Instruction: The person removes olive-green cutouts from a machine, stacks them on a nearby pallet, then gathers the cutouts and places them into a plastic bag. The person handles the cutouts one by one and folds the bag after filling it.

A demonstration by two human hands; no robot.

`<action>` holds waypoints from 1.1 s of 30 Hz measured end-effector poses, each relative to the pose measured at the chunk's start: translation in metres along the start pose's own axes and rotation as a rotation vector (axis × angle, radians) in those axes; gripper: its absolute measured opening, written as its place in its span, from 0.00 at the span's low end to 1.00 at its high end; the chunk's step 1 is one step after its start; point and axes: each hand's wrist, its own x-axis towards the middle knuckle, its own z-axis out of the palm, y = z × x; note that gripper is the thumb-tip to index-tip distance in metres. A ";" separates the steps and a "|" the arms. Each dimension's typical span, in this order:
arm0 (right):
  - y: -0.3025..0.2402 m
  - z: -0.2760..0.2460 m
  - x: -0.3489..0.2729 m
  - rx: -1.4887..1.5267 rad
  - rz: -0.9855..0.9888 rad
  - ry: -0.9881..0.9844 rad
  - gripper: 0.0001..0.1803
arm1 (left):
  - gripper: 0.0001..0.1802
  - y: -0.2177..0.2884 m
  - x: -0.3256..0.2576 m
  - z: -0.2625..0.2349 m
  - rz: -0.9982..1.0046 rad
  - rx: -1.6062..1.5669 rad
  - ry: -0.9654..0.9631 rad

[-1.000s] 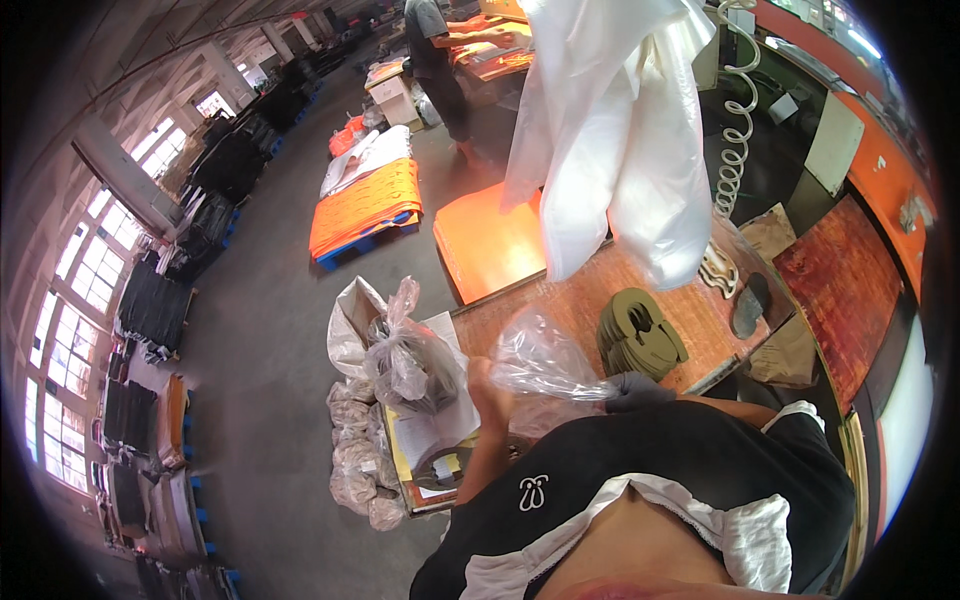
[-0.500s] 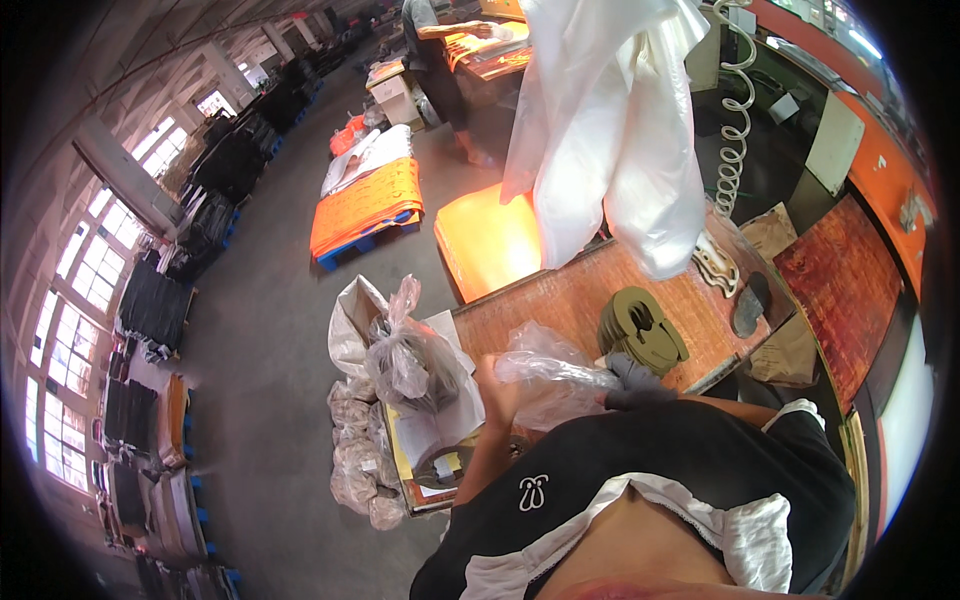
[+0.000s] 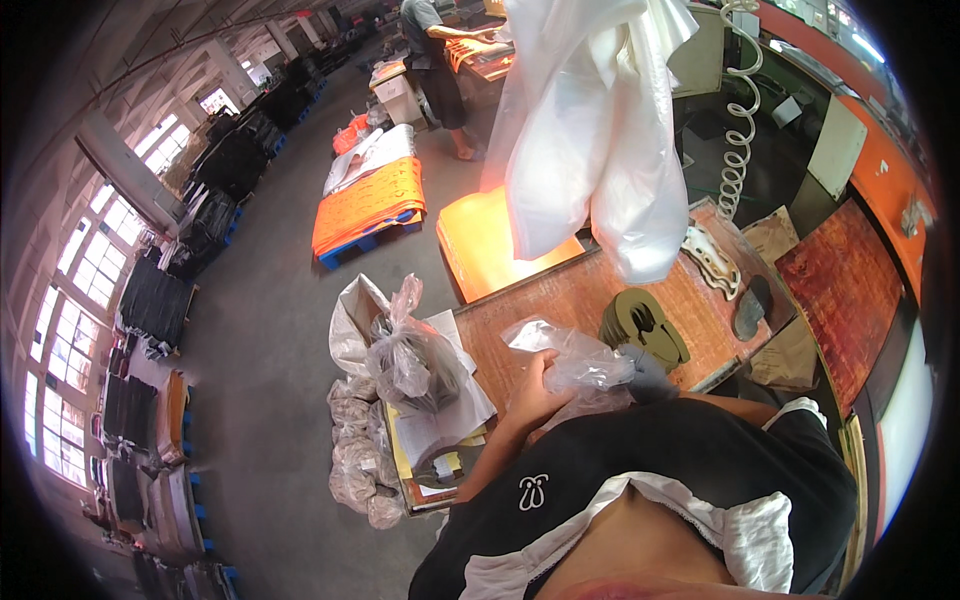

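Note:
Both hands hold a crumpled clear plastic bag (image 3: 570, 358) close to my chest, over the near edge of a wooden worktable (image 3: 560, 295). My left hand (image 3: 535, 392) grips the bag's left side from below. My right hand (image 3: 648, 372), in a grey glove, pinches its right side. Just beyond the bag lies a stack of olive-green shaped flat pieces (image 3: 645, 325) on the table.
Large white plastic bags (image 3: 590, 130) hang above the table beside a coiled white hose (image 3: 735, 150). Tied clear bags of scraps (image 3: 410, 360) sit over papers at my left. An orange board (image 3: 490, 245) leans by the table; a person (image 3: 435, 60) works far off.
The clear bag has been drawn in from the table toward my chest, and both hands now bunch it tighter. The view has shifted slightly.

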 end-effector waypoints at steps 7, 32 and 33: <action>-0.022 -0.006 0.001 -0.539 0.179 -0.378 0.18 | 0.19 -0.050 0.004 -0.012 -0.315 0.475 0.035; -0.021 0.001 -0.002 -0.586 0.188 -0.345 0.17 | 0.09 -0.052 -0.002 -0.013 -0.324 -0.520 0.225; -0.020 0.002 -0.003 -0.613 0.151 -0.341 0.15 | 0.10 -0.051 -0.001 -0.014 -0.317 -0.560 0.235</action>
